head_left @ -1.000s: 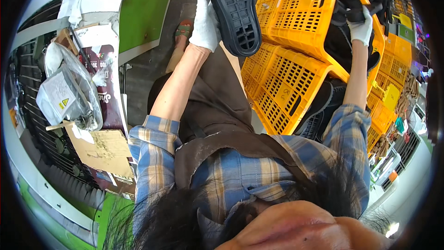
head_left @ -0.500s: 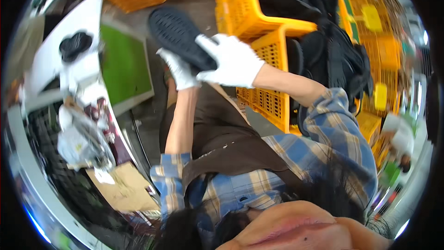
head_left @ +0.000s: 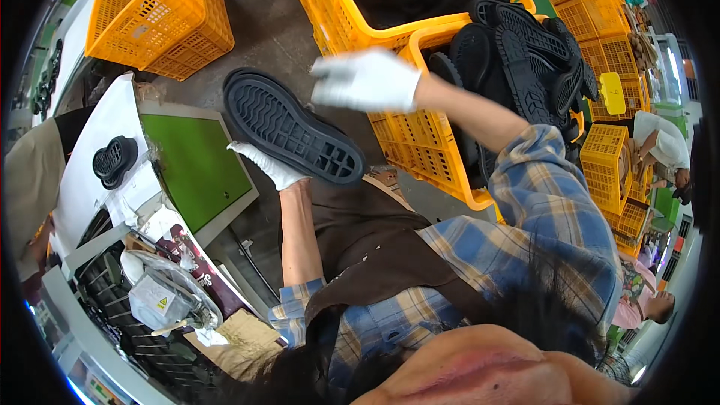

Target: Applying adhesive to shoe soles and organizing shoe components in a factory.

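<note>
A black rubber shoe sole (head_left: 289, 126) with wavy and blocky grooves faces up in front of me. My left hand (head_left: 268, 166), in a white glove, grips it from beneath; most of its fingers are hidden behind the sole. My right hand (head_left: 367, 81), also white-gloved and blurred by motion, is apart from the sole, to its right. Its fingers are stretched out toward the left and nothing shows in them. Right beside that hand stands a yellow crate (head_left: 415, 151) heaped with black soles (head_left: 517, 52).
Another yellow crate (head_left: 330, 19) of black soles stands behind. A separate yellow crate (head_left: 196, 34) sits at the far left on the floor. Black soles (head_left: 115, 161) lie on a white-topped table (head_left: 82, 131) with a green side panel (head_left: 195, 169). Stacked crates and people are at the right.
My right hand has let go of the sole and moved slightly right, away from it. The sole has turned in my left hand, showing more of its grooved face.
</note>
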The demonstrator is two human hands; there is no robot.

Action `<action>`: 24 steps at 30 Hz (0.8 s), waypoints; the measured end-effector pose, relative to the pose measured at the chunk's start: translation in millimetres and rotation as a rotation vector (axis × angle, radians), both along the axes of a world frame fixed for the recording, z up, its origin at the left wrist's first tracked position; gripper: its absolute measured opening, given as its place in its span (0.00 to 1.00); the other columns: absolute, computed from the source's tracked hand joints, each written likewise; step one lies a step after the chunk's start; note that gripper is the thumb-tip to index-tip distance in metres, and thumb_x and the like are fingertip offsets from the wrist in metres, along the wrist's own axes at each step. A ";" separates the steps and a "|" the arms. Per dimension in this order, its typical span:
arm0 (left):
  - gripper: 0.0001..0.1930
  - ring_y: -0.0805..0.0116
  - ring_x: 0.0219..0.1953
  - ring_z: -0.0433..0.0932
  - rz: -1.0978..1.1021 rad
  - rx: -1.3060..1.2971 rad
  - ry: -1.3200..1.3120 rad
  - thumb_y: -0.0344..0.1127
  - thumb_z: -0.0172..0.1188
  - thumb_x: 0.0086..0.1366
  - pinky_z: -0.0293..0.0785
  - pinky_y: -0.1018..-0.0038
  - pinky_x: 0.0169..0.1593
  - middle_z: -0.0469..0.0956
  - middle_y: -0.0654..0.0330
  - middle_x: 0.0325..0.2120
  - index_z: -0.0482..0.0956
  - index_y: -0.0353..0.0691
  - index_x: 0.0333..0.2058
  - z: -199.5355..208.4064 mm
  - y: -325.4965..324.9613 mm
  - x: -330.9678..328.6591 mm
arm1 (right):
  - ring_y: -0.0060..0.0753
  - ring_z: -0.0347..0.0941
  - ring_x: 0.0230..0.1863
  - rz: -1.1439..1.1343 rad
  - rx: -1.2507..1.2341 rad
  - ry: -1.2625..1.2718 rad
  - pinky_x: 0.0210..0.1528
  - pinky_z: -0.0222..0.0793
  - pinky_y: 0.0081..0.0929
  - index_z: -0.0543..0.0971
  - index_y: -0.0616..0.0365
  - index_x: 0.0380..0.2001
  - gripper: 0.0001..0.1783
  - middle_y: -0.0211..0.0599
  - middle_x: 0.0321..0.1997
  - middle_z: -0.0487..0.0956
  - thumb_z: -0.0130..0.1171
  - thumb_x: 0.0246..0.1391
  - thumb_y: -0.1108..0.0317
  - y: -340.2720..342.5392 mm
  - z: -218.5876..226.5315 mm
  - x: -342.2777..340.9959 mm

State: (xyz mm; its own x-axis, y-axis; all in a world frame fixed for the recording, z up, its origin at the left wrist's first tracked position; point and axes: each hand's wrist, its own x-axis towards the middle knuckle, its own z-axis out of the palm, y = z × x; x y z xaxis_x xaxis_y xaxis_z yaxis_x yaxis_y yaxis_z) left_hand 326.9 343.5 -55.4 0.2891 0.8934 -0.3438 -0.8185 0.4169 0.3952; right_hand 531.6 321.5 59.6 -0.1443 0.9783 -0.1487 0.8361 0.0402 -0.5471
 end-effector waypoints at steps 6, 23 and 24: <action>0.53 0.52 0.49 0.75 -0.191 -0.103 0.100 0.81 0.36 0.54 0.72 0.54 0.57 0.72 0.51 0.53 0.61 0.40 0.62 1.6 -24.5 -19.8 | 0.51 0.71 0.57 -0.425 0.178 -0.514 0.62 0.64 0.36 0.75 0.56 0.54 0.27 0.49 0.56 0.75 0.54 0.56 0.51 102.7 -100.4 231.7; 0.47 0.52 0.55 0.72 -0.444 -0.201 -0.300 0.71 0.52 0.57 0.69 0.54 0.59 0.68 0.51 0.58 0.57 0.41 0.65 -4.8 -50.1 -48.8 | 0.53 0.77 0.45 0.134 -0.157 -1.131 0.45 0.74 0.43 0.76 0.50 0.52 0.25 0.52 0.41 0.80 0.62 0.47 0.62 116.2 22.7 185.2; 0.47 0.52 0.54 0.72 -0.453 -0.181 -0.303 0.72 0.52 0.57 0.71 0.56 0.57 0.69 0.52 0.57 0.58 0.42 0.64 -6.4 -42.6 -38.4 | 0.55 0.77 0.34 0.168 0.044 -0.999 0.40 0.73 0.45 0.81 0.49 0.42 0.19 0.49 0.30 0.80 0.58 0.43 0.68 104.3 33.4 175.5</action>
